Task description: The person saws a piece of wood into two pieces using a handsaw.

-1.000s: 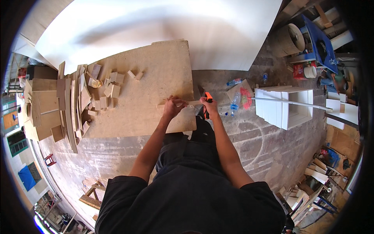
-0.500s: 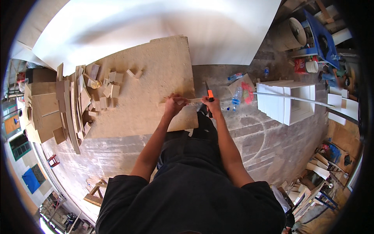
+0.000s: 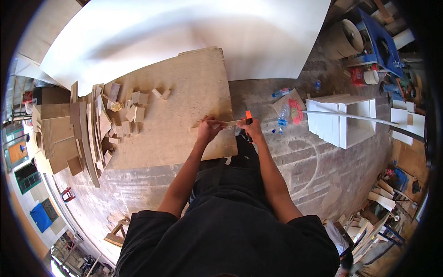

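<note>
Over the near right part of a plywood board (image 3: 184, 101), my two hands hold a thin, light-brown wooden strip (image 3: 232, 123) stretched crosswise between them. My left hand (image 3: 210, 129) pinches the strip's left part. My right hand (image 3: 252, 129) is closed around an orange-and-black hand tool (image 3: 249, 115) and also touches the strip's right end. The tool stands roughly upright in the grip, with a narrow dark end pointing away from me; its exact kind is hard to make out.
Small wood blocks (image 3: 134, 111) lie on the board's left side, beside stacked planks (image 3: 85, 143). A large white sheet (image 3: 272, 41) stretches beyond the board. At right are plastic bottles (image 3: 283, 115), a red plastic bag (image 3: 295, 111) and a white cabinet box (image 3: 327, 122) under a long pole.
The tool has tilted in my right hand, so its dark end shows less. Both hands stay on the strip, and the whole view has shifted slightly.
</note>
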Demonstrator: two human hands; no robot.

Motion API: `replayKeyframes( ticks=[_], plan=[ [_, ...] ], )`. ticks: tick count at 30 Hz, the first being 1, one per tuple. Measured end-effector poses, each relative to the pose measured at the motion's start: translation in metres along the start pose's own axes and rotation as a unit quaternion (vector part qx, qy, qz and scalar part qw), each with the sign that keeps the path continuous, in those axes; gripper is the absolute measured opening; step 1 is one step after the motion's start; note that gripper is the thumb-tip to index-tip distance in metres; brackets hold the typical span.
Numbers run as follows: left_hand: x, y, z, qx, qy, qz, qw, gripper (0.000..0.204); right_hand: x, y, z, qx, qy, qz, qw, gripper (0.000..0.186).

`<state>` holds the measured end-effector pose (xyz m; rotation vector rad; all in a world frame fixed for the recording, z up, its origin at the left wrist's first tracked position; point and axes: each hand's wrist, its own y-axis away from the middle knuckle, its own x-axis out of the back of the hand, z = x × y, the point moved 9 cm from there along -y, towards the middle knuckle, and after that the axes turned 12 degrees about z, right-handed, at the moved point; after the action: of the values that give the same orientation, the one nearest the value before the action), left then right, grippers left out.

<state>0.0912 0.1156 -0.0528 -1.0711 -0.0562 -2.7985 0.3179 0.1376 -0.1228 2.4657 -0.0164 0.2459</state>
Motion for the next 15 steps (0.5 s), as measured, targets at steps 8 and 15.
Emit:
replayKeyframes(
  ticks=[8, 15],
  plan=[
    [-0.0026, 0.0012, -0.0037, 0.017, 0.01, -0.007, 1.0, 0.026, -0.0016, 0.0017, 0.0035, -0.015, -0.008, 0.017, 1.0, 0.038],
    [0.0006, 0.0001, 0.0012, -0.005, 0.038, 0.004, 0.999, 0.027, 0.0011, 0.0043, -0.0026, -0.006, 0.038, 0.048, 0.998, 0.038]
  ],
)
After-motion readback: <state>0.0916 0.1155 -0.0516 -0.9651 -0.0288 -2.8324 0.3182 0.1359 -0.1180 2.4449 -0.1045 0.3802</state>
